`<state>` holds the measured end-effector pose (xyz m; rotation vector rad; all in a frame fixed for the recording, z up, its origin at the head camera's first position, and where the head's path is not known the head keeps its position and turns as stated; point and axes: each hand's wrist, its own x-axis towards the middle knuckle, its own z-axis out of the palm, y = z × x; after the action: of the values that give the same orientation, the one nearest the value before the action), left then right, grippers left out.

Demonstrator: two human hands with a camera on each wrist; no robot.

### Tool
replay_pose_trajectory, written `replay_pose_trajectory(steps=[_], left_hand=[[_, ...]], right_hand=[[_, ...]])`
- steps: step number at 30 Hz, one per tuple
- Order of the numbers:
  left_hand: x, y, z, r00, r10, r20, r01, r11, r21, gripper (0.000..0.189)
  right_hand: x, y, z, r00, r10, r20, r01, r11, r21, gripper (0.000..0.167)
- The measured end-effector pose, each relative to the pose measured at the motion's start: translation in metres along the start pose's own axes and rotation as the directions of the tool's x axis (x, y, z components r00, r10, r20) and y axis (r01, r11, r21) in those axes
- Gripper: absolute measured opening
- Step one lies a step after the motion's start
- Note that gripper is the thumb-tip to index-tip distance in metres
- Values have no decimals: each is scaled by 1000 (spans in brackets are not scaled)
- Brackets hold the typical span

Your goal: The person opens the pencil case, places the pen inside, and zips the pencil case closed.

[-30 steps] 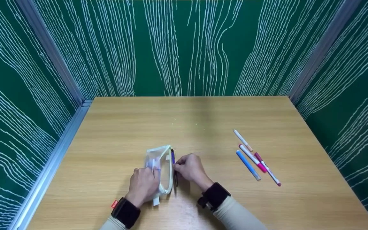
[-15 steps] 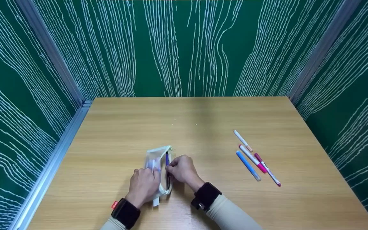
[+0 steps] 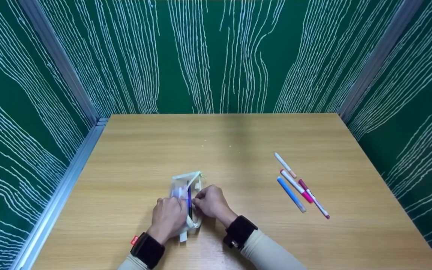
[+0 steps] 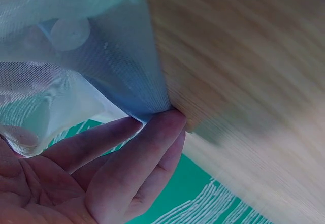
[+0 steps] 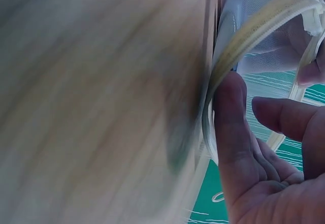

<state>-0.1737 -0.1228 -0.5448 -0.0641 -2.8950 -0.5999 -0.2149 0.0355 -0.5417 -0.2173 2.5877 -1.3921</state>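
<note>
A pale mesh zip pouch (image 3: 180, 180) lies on the table with its zipped mouth spread open to the right. My left hand (image 3: 169, 214) grips the pouch's near-left side; the left wrist view shows its fingers (image 4: 147, 153) against the mesh. A dark pen with a purple-blue part (image 3: 189, 198) is inside the mouth, close to the left edge. My right hand (image 3: 213, 202) reaches in at the right rim. In the right wrist view its thumb and index finger stand apart with nothing between them, the index finger (image 5: 231, 117) beside the zip edge (image 5: 254, 28).
To the right lie a blue marker (image 3: 291, 194), a white marker with a pink cap (image 3: 294, 183), a white-and-maroon marker (image 3: 315, 200) and a white pen with an orange end (image 3: 285, 165). Green, white-streaked walls (image 3: 238, 56) enclose the wooden table (image 3: 156, 142).
The right hand has moved left, carrying the dark pen from outside the right rim into the pouch's mouth, and its fingers have let go of it. The left hand has stayed in place.
</note>
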Motion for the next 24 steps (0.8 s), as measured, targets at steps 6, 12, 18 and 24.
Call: replay_pose_trajectory(steps=[6,12,18,24], left_hand=[[0,0,-1,1000,-19,25,19,1000,-3,47],[0,-1,-1,999,-21,25,21,1000,-4,48],[0,-1,0,1000,-13,8,13,1000,8,47],[0,0,0,1000,-10,20,10,1000,-3,46]], right_hand=[[0,-1,-4,1000,-18,-7,18,1000,-11,7],[-2,-1,-7,998,-50,-29,49,998,-36,5],[-5,1,-14,993,-93,-71,86,992,-97,7],[-7,6,-28,997,-45,-63,40,996,-79,10]])
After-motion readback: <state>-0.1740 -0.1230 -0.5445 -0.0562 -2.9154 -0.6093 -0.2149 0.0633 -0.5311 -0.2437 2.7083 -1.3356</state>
